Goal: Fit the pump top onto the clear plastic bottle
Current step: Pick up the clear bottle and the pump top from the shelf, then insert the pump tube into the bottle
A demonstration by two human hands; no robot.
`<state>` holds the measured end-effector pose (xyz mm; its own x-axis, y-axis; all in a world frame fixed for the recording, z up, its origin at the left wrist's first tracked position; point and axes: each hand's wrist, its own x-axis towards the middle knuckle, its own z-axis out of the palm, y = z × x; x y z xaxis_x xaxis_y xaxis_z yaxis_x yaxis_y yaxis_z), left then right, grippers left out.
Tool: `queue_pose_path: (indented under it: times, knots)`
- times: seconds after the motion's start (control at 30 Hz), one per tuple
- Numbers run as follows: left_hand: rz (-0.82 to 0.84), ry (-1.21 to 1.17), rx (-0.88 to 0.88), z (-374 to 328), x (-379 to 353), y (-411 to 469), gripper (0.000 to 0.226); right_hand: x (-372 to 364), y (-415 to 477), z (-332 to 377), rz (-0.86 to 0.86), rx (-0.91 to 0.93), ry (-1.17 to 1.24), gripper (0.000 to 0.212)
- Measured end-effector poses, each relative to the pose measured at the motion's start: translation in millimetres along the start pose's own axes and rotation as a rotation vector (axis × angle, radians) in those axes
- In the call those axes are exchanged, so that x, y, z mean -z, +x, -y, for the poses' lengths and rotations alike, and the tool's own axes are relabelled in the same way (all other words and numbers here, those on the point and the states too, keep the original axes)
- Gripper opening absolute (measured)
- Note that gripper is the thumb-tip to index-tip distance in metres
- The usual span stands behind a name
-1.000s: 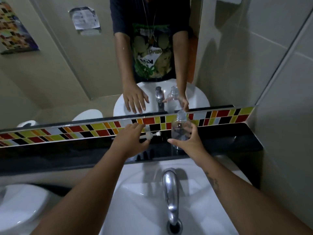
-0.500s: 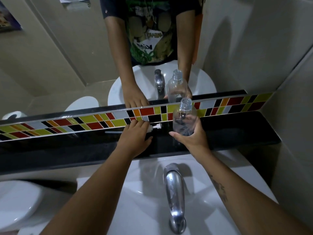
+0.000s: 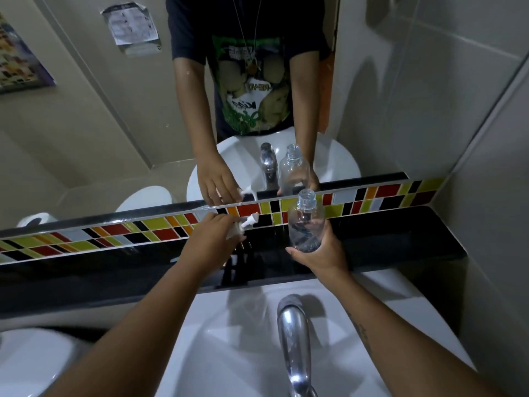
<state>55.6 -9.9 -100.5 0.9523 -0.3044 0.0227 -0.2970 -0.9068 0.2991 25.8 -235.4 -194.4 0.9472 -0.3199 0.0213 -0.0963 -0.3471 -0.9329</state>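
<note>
The clear plastic bottle point(image 3: 305, 223) stands upright and uncapped in the right hand point(image 3: 322, 255), fingers wrapped round its base, above the black shelf point(image 3: 400, 242). Just left, the left hand point(image 3: 209, 243) grips the white pump top point(image 3: 246, 223), nozzle pointing toward the bottle, apart from it.

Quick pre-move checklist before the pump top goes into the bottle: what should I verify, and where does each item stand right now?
1. Clear plastic bottle held in right hand: ok.
2. Bottle neck open and uncapped: ok.
3. Bottle upright: ok, slightly tilted.
4. Pump top in left hand grip: ok, nozzle sticking out toward the bottle.
5. Pump over the neck: not ok, it sits left of the bottle, apart from it.
6. Dip tube straight and free: cannot tell, hidden by the hand.
</note>
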Motion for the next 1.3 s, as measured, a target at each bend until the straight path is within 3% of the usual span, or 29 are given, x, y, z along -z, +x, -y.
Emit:
queue_pose_path:
  times: [0.2,0.3,0.47,0.7,0.77,0.9,0.97,1.3]
  knots:
    - [-0.194,-0.245,-0.041,-16.9,70.5,-3.7,0.026,0.2,-0.3,-1.3,0.006,-0.008,-0.001,0.070]
    - [-0.246,-0.350,-0.014,-28.4,105.1,-4.0,0.032,-0.8,0.3,-2.4,0.009,-0.018,0.004,0.071]
    - [-0.351,-0.720,-0.031,-53.2,146.3,-7.3,0.041,1.0,-0.7,-0.5,0.026,-0.031,0.011,0.070]
    - [-0.411,-1.107,-0.067,-72.8,160.8,-1.9,0.008,2.8,-1.9,1.5,0.031,-0.019,0.015,0.070]
    - [-0.390,-1.176,-0.070,-78.2,155.2,-0.6,0.012,2.9,-2.2,0.6,0.033,-0.006,0.020,0.071]
    - [-0.360,-1.275,-0.042,-92.1,138.6,-1.3,0.054,2.9,-1.8,-2.2,0.037,-0.005,0.040,0.076]
    - [-0.349,-1.315,-0.038,-95.4,130.9,-0.7,0.063,2.9,-1.9,-2.7,0.031,-0.001,0.043,0.077]
    - [-0.327,-1.283,-0.014,-98.2,108.8,9.6,0.043,3.0,-3.1,-2.0,0.032,0.020,0.081,0.080]
